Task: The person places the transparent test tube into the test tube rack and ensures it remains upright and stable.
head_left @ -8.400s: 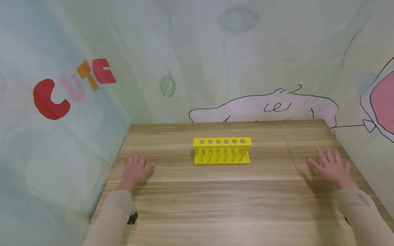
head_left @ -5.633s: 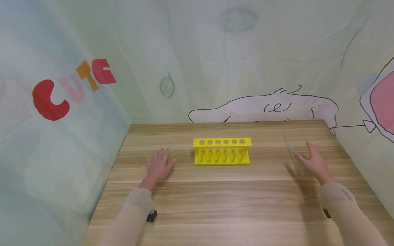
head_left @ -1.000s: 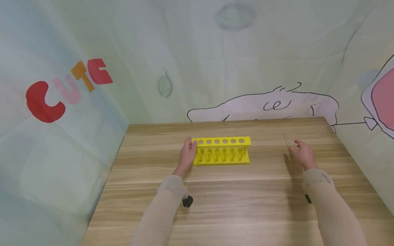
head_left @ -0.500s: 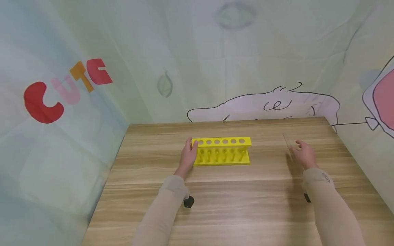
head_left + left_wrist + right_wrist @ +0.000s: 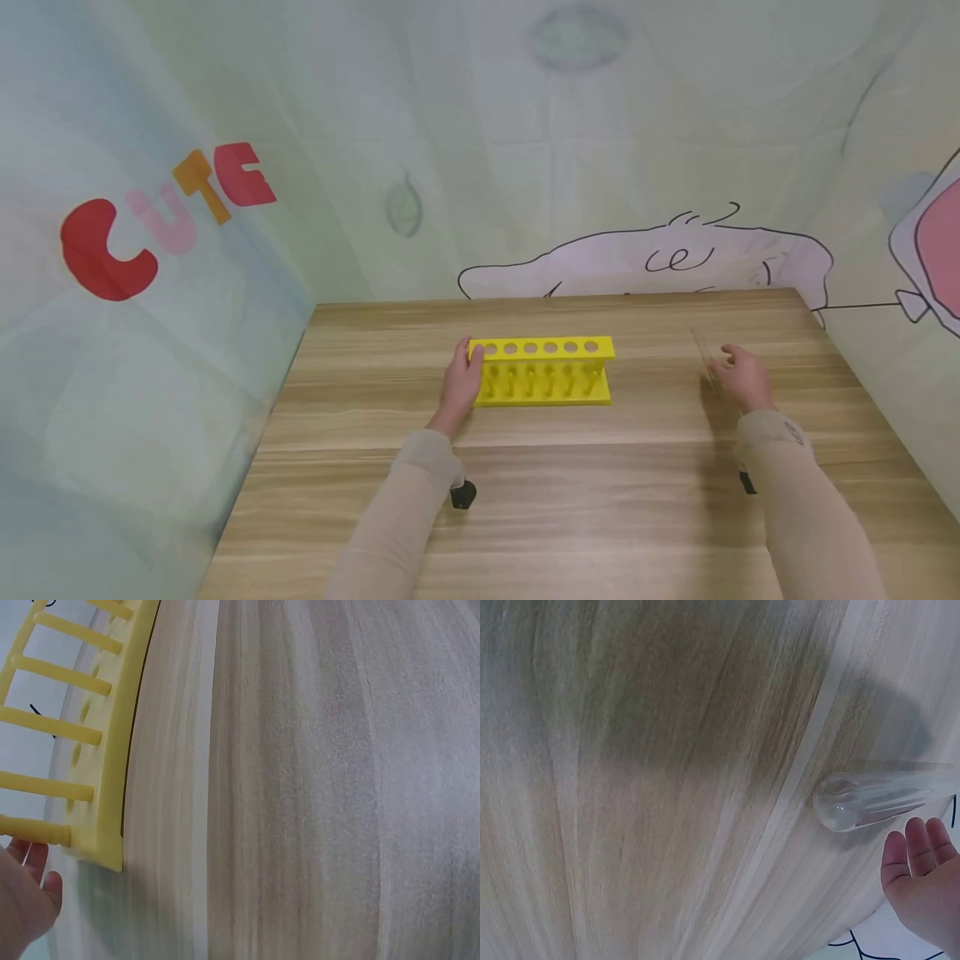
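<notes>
A yellow test tube rack [image 5: 542,395] stands on the wooden table, its row of holes uppermost. My left hand [image 5: 461,382] grips its left end, thumb in front and fingers behind; in the left wrist view the fingers [image 5: 36,859] reach round the end by the last peg. To the right is a clear glass test tube [image 5: 701,343], its open end pointing away. My right hand [image 5: 742,382] pinches it with thumb and index finger, while the other fingers [image 5: 919,847] sit loosely bent beside it. The tube's rounded bottom shows in the right wrist view; the pinching fingertips are out of that frame.
The wood-grain table [image 5: 585,500] reaches back to a printed cloth [image 5: 480,167] hanging behind it. Another cloth side with coloured letters [image 5: 112,250] runs along the left edge. Black wrist devices [image 5: 463,494] sit under both sleeves.
Over the earlier frames both hands moved inward from the table's sides, the left to the rack's end, the right to the test tube. In the last second both have stayed almost still.
</notes>
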`<state>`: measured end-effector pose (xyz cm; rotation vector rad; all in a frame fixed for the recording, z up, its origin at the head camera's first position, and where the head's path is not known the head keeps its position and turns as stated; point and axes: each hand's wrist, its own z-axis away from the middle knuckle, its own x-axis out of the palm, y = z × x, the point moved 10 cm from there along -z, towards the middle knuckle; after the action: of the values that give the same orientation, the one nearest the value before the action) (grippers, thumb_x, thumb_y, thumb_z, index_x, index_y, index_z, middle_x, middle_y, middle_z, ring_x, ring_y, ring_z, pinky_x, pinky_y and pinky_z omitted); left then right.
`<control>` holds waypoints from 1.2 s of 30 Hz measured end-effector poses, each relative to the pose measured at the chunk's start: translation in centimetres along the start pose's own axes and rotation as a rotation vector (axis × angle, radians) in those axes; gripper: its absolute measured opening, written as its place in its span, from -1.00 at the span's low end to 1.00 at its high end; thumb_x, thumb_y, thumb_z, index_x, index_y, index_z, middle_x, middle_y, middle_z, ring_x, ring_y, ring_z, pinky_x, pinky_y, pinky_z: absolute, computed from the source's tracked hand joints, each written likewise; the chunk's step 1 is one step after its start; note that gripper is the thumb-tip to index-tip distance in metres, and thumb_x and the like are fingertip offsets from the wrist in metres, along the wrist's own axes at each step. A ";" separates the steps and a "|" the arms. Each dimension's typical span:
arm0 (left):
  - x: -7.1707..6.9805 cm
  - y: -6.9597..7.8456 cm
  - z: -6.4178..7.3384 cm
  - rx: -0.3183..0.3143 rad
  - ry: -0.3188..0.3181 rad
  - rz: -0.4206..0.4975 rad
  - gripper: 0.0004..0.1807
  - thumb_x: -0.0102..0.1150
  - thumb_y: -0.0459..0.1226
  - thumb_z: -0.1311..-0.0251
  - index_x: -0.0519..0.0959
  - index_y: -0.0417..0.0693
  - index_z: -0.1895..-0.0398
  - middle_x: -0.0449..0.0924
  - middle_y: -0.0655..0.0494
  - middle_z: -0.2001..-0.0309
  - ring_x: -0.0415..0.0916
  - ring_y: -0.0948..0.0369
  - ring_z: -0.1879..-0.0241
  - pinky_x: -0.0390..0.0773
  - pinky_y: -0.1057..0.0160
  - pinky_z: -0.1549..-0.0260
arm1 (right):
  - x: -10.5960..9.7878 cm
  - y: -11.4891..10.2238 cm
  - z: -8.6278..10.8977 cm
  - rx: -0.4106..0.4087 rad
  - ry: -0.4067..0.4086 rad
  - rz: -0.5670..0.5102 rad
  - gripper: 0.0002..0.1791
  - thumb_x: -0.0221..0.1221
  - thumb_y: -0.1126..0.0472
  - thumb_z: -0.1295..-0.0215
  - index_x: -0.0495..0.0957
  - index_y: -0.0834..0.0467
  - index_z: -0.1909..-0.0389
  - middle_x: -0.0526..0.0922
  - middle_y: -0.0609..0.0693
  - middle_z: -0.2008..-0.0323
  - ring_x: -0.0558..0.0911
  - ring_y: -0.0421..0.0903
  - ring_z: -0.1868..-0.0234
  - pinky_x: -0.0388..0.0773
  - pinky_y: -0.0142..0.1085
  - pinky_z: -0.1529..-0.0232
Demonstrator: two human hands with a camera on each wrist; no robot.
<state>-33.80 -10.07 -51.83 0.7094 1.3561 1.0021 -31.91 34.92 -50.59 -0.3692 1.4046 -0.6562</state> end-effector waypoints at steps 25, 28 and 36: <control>0.3 -0.2 0.0 -0.011 -0.003 -0.076 -0.35 -0.42 0.17 -0.26 0.03 0.06 -0.33 0.15 0.01 -0.31 0.13 0.06 -0.27 0.15 0.07 -0.25 | 0.8 0.0 -1.1 -0.001 -0.012 0.063 -0.46 -0.09 0.25 -0.24 0.10 0.45 -0.17 0.23 0.54 -0.06 0.27 0.40 -0.05 0.23 0.19 -0.05; 0.3 -0.2 0.1 -0.013 -0.002 -0.061 -0.33 -0.42 0.18 -0.24 0.04 0.06 -0.32 0.17 -0.01 -0.30 0.16 0.05 -0.26 0.16 0.06 -0.24 | 0.9 -0.1 -1.0 -0.005 -0.011 0.069 -0.47 -0.09 0.26 -0.24 0.10 0.47 -0.17 0.24 0.55 -0.05 0.28 0.41 -0.04 0.23 0.19 -0.05; 0.2 -0.3 0.3 -0.024 0.009 -0.030 -0.31 -0.40 0.19 -0.24 0.02 0.03 -0.33 0.17 -0.03 -0.29 0.18 0.05 -0.25 0.19 0.08 -0.23 | 0.9 -0.5 -0.6 -0.009 0.013 0.063 -0.46 -0.06 0.27 -0.23 0.10 0.49 -0.15 0.28 0.54 0.00 0.33 0.40 0.02 0.31 0.15 0.02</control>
<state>-33.46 -9.94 -52.15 0.6658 1.3569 0.9968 -32.59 34.11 -51.11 -0.3274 1.4265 -0.6021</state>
